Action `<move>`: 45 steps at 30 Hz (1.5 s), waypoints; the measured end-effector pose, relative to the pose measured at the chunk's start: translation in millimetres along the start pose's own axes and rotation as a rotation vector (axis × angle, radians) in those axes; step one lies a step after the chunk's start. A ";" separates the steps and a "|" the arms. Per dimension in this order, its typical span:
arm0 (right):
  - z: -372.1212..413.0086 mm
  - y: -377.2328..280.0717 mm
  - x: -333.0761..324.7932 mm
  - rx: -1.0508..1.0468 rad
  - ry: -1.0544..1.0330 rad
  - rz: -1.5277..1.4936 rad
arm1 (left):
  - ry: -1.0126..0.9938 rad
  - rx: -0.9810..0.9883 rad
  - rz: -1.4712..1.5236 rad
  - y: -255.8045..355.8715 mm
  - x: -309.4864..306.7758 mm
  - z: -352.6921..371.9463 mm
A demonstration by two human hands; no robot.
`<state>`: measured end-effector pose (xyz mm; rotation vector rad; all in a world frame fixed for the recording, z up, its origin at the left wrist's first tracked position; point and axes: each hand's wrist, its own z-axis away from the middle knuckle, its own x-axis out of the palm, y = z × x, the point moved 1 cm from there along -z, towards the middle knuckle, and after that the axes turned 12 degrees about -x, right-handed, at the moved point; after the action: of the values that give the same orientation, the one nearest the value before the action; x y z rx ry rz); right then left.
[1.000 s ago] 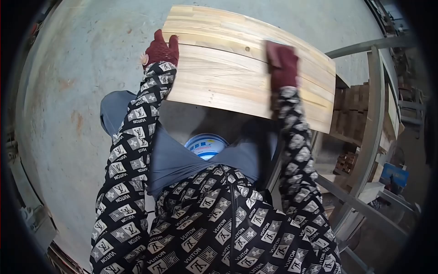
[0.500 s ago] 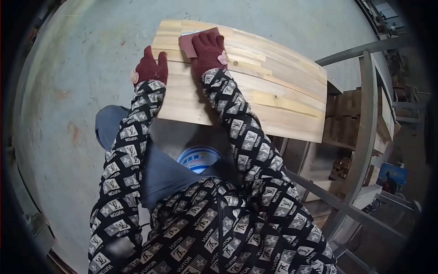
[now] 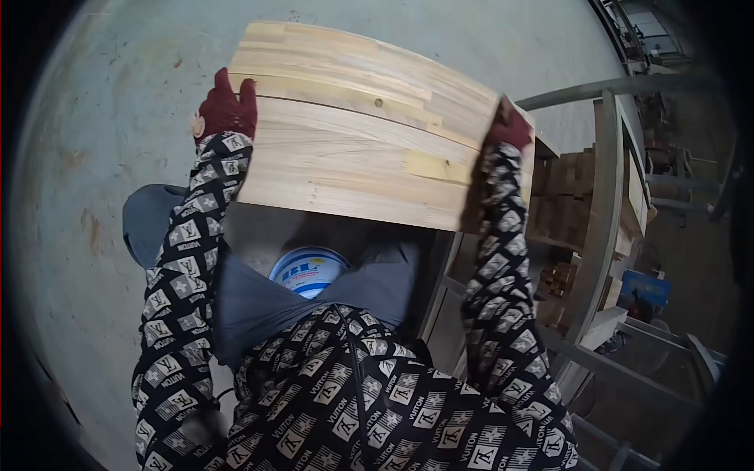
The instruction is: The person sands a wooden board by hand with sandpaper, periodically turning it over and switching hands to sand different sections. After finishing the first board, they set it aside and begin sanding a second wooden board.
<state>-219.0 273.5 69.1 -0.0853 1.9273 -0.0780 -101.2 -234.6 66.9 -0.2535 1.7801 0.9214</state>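
Note:
A pale wooden panel point(image 3: 338, 141) made of joined strips lies in front of me, with a small dark knot in its upper part. My left hand point(image 3: 226, 108), in a dark red knitted glove, rests at the panel's left edge with its visible fingers apart. At the far right end of the panel is my right hand point(image 3: 509, 127), gloved the same way. Motion blurs its fingers, and what it may hold is hidden.
A blue and white round lid or bucket point(image 3: 309, 272) shows between my knees. To the right stands a metal frame point(image 3: 601, 188) beside stacked wooden pieces point(image 3: 561, 188). A blue container point(image 3: 646, 289) sits farther right.
My right hand has moved from the panel's upper left part to its right end. The reddish-brown sheet under it is no longer visible. The panel and my left hand appear farther left in view.

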 end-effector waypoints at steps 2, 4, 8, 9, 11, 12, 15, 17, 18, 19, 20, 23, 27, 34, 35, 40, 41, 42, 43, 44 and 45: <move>5.3 -63.9 21.5 -0.132 0.034 -0.061 | -0.040 -0.016 -0.008 -1.5 1.5 -1.9; 17.0 -143.9 38.5 -0.286 0.063 -0.149 | -0.050 -0.008 -0.022 -0.3 0.3 -1.9; 24.9 -224.6 -15.1 -0.689 0.054 -0.421 | -0.105 -0.031 -0.014 -3.5 1.9 -4.9; 16.0 -215.4 -8.0 -0.729 0.090 -0.456 | -0.115 -0.020 0.006 -4.0 1.5 -3.9; 3.4 -177.5 10.4 -0.512 0.244 -0.465 | -0.115 -0.050 -0.028 -6.5 5.0 -4.4; -12.0 -142.2 27.8 -0.525 0.374 -0.360 | -0.094 -0.035 -0.005 -7.6 5.4 -4.9; -26.0 -35.4 3.5 -0.245 0.217 -0.211 | -0.097 -0.042 0.014 -8.4 9.9 -8.4; -5.0 -11.6 -39.8 -0.117 0.131 -0.082 | -0.013 -0.001 0.005 -11.2 13.0 -7.4; -3.4 22.8 -22.7 -0.130 0.182 -0.081 | -0.025 -0.013 -0.003 -6.6 6.8 -4.7; 5.7 31.4 -20.4 -0.138 0.229 -0.076 | -0.036 -0.023 -0.007 -5.9 2.0 -3.2; 8.8 44.0 -19.2 -0.098 -0.072 -0.027 | -0.034 -0.031 -0.008 -3.4 -0.8 -2.9; 28.9 -1.8 2.4 -0.062 -0.021 0.042 | -0.055 -0.011 -0.008 -10.9 11.8 -6.7; 70.8 -181.9 11.2 -0.138 -0.336 0.032 | -0.070 -0.022 -0.047 -8.6 11.6 -10.3; 143.7 -228.3 -26.8 -0.554 -0.020 -0.539 | -0.096 -0.029 -0.022 -15.6 15.9 -12.6; 137.6 -182.7 -2.2 -0.463 -0.097 -0.507 | -0.104 -0.046 -0.052 -10.3 12.3 -10.6; 105.0 -27.7 -65.4 -0.383 0.244 -0.248 | -0.087 -0.050 -0.015 -8.8 12.8 -9.5; 108.3 -18.4 -70.7 -0.211 0.252 -0.187 | -0.087 -0.056 -0.016 -10.2 13.2 -9.8; 109.9 -18.4 -64.3 -0.178 0.281 -0.198 | -0.107 -0.065 -0.006 -10.3 13.8 -10.3; 107.0 -25.2 -56.8 -0.147 0.313 -0.211 | -0.123 -0.074 0.005 -8.6 13.1 -11.4; 106.1 -46.4 -51.2 -0.144 0.271 -0.242 | -0.146 -0.102 -0.071 -2.2 6.3 -10.0; 109.8 -65.0 -29.2 -0.268 0.307 -0.156 | -0.144 -0.099 -0.074 -2.4 5.3 -9.9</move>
<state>-104.5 210.2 64.1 -0.4245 2.2269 0.0675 -109.0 -241.7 62.6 -0.3066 1.5859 0.9522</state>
